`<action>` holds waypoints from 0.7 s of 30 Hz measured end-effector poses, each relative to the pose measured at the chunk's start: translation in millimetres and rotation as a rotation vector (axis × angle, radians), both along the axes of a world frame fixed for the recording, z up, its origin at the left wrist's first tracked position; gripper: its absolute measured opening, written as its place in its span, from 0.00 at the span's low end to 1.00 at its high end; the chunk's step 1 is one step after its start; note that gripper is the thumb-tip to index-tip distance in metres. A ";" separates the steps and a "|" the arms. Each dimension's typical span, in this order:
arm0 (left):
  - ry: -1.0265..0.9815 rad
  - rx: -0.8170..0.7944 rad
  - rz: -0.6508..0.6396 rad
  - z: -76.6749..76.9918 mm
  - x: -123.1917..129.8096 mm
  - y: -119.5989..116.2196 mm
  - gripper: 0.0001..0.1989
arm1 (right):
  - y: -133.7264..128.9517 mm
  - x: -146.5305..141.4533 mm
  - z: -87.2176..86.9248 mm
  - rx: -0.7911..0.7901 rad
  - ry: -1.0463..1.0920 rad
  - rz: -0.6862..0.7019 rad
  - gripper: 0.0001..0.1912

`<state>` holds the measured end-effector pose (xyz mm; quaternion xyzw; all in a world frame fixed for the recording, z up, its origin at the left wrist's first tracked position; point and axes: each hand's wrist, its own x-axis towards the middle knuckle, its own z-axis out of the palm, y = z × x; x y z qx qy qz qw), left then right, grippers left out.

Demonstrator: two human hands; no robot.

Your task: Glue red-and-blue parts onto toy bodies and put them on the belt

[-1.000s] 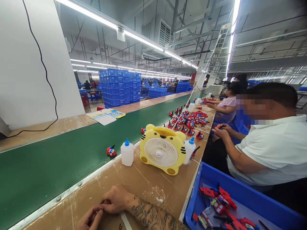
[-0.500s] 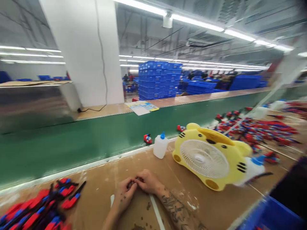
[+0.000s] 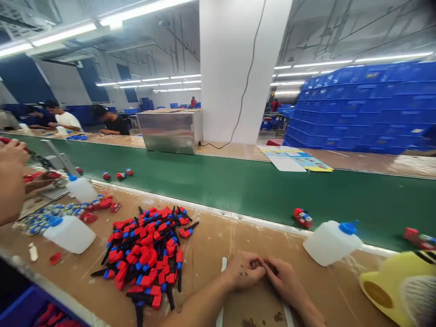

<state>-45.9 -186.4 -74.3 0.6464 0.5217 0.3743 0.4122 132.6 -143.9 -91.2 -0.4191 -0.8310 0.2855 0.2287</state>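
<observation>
My left hand and my right hand meet at the fingertips over the brown tabletop. Fingers of both are curled and pressed together; whatever they may hold is hidden or too small to name. To the left of my hands lies a heap of red, blue and black plastic parts. Right of them, a white bottle with a blue cap stands near the belt's edge. White tape strips run along the table on either side below my hands.
A green conveyor belt crosses ahead, carrying small red toy vehicles. The yellow fan stands at right. At left are two more bottles, small parts and another person's arms. Blue crates are stacked beyond.
The view has swung left, bringing the whole parts heap and the people at left into sight, while the fan has shifted to the right edge. My hands remain together.
</observation>
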 end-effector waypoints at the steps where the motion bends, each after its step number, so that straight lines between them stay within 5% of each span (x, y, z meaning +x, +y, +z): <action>1: 0.001 -0.007 0.007 -0.4 -0.4 -0.5 0.13 | 1.4 0.9 -1.3 -0.010 0.011 0.009 0.20; 12: 0.006 -0.045 0.031 -2.0 0.9 -2.2 0.14 | -2.0 -2.9 -5.3 0.024 0.151 -0.052 0.26; 21: -0.007 -0.078 0.034 -0.9 1.8 -2.8 0.14 | 8.0 3.8 -4.6 0.032 0.017 0.015 0.23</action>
